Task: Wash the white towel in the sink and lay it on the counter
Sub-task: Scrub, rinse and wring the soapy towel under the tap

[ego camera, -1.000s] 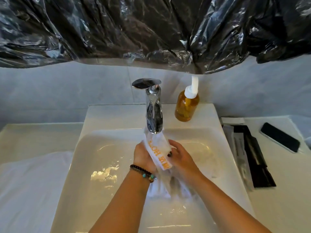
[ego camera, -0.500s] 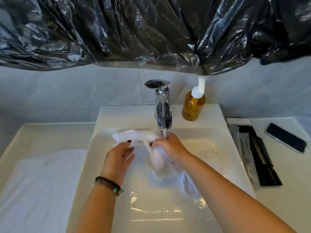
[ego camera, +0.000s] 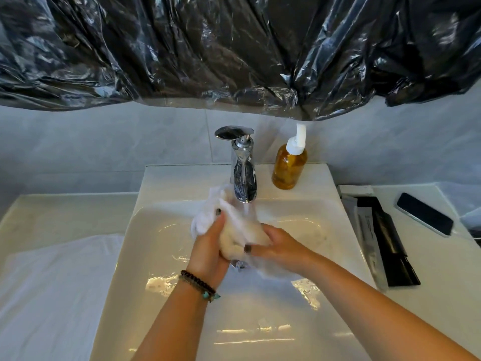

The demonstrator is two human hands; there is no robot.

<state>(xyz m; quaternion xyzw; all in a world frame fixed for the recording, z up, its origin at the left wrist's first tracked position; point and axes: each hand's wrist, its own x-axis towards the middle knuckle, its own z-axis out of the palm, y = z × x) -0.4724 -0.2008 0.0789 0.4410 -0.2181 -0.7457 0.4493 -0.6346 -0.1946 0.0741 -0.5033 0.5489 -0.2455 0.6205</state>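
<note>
The washing step looks to be in hand: both hands grasp the white towel (ego camera: 242,230), bunched into a wet lump over the back half of the sink (ego camera: 338,217), right under the spout of the faucet (ego camera: 243,175). The left hand (ego camera: 209,248) curls round the lump from the left side, fingers wrapped over the cloth, while the right hand (ego camera: 276,246) pinches and presses it from the right, thumb on the front of the wad. A loose fold of the towel rises behind the left fingers toward the faucet and a limp tail hangs below the hands into the basin. Whether water is running I cannot tell for sure, though the basin floor shines with wet patches. My judgement is that rubbing and rinsing come before wringing; the next move calls for squeezing the soaked cloth out over the basin, then carrying it to the desk (ego camera: 65,212) at the left edge of the sink, where a white cloth (ego camera: 52,295) already lies flat. The towel is soft, heavy with water and shapeless; the sink is glossy white ceramic with rounded corners; the faucet is polished chrome. An amber pump bottle (ego camera: 289,165) stands at the sink's back right corner, a dark phone (ego camera: 424,213) on the desk's right side.
</note>
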